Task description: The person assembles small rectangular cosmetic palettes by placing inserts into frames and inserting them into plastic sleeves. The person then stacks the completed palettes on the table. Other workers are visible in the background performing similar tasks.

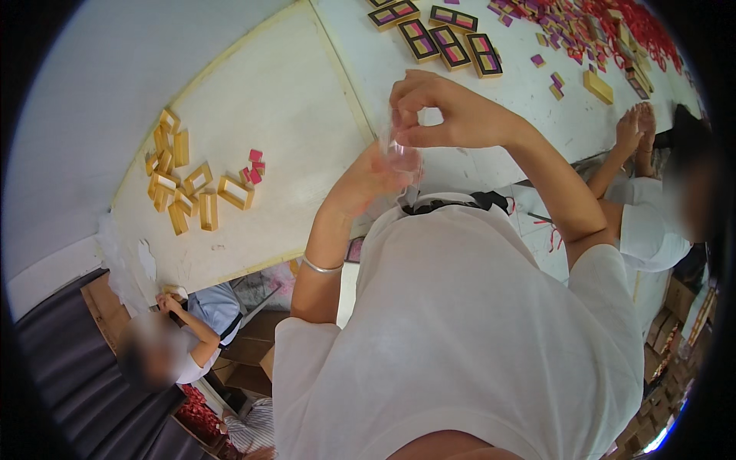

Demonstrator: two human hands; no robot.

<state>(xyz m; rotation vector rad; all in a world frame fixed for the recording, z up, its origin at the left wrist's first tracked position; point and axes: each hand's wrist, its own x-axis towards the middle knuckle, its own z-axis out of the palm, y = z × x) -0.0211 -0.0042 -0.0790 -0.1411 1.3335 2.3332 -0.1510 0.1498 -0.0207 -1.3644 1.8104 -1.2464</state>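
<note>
Both my hands are raised in front of me over the white table (537, 115). My left hand (366, 182), with a silver bangle on its wrist, cups a small clear plastic piece (400, 152) from below. My right hand (441, 111) pinches the top of the same clear piece between thumb and fingers. The plastic is see-through and blurred, so I cannot tell its exact shape. My white shirt fills the lower middle of the view.
Several gold box frames (184, 188) and small pink pieces (255, 165) lie on a cream board (284, 92) at left. Black-and-gold boxes with pink inserts (448, 38) lie at the top, red and purple pieces (583, 27) beyond. A co-worker's hands (636, 126) rest at right; another person (165, 345) sits lower left.
</note>
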